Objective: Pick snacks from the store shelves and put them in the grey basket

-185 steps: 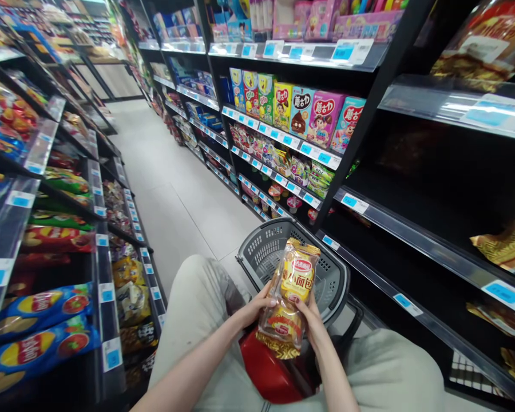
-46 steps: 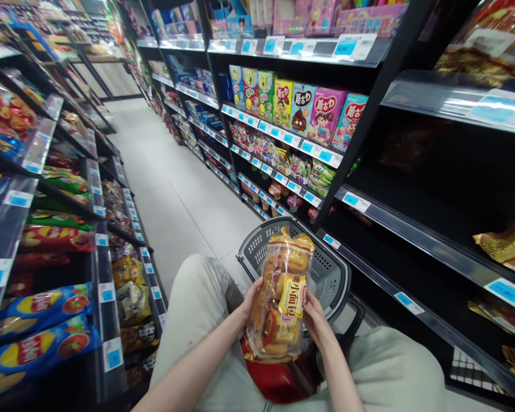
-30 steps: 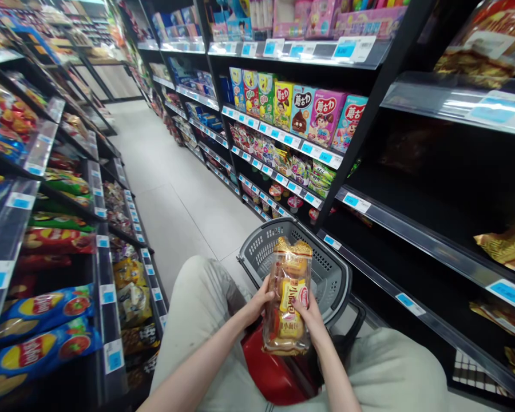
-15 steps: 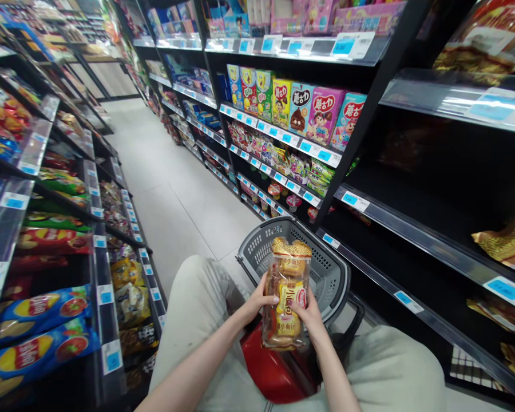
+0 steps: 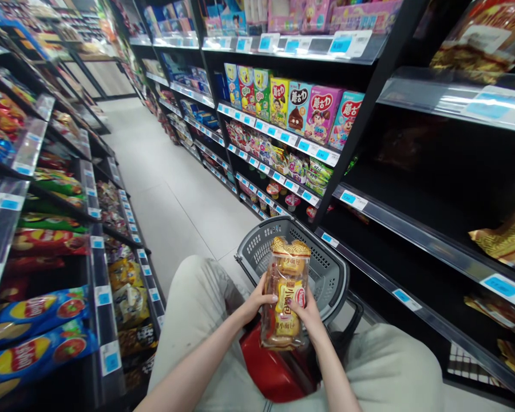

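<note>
Between my two hands is a clear bag of small bread rolls (image 5: 286, 294) with gold and yellow printing, its gold top edge pointing away from me. My left hand (image 5: 258, 298) grips the bag's left side, thumb across the front. On the right side my right hand (image 5: 308, 312) holds it the same way, thumb near the red logo. The fingers behind the bag are hidden. Beyond and partly behind the bag stands a grey shopping basket (image 5: 257, 247) with slotted walls. Below the bag a red, glossy surface (image 5: 274, 372) shows between my knees.
Black shelves (image 5: 360, 274) with price labels run along the right, close to the basket. Colourful snack boxes (image 5: 298, 106) stand on one shelf. On the left, slanted racks hold blue chip bags (image 5: 43, 312). A pale tiled floor (image 5: 167, 194) stretches down the aisle between them.
The view has shifted very slightly. Both hands keep the same hold on the bag of bread rolls above the basket's near side.
</note>
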Demonstrator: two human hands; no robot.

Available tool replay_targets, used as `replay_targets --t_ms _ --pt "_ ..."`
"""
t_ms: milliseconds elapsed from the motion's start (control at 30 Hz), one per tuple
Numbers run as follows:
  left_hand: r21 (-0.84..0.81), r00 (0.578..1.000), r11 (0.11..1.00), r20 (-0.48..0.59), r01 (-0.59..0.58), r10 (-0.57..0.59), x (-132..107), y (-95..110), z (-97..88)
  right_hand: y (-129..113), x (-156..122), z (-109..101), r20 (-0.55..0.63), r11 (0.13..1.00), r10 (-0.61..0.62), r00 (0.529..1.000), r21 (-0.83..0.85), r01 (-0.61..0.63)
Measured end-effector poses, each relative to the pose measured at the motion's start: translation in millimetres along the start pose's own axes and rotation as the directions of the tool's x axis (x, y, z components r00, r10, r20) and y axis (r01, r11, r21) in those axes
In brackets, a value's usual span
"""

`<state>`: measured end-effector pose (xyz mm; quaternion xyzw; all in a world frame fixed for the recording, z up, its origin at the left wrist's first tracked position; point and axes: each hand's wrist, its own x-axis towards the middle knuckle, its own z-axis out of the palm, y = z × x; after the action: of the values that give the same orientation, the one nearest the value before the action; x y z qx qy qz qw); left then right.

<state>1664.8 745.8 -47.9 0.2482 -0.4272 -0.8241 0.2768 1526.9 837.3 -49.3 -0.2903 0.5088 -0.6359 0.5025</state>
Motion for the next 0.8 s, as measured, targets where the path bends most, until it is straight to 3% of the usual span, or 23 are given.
replay_targets --t_ms 500,800 --pt "-0.152 0.985 0.985 -0.134 0.085 -0.106 -2.1 2.4 4.5 5.4 2.6 -9.8 -0.045 0.983 0.016 0.999 -0.181 -0.024" --pt "-0.169 0.968 0.972 -0.160 0.165 -0.193 -1.6 3.0 6.3 4.1 2.0 -8.0 -0.052 0.983 0.057 0.997 -0.171 -0.065"
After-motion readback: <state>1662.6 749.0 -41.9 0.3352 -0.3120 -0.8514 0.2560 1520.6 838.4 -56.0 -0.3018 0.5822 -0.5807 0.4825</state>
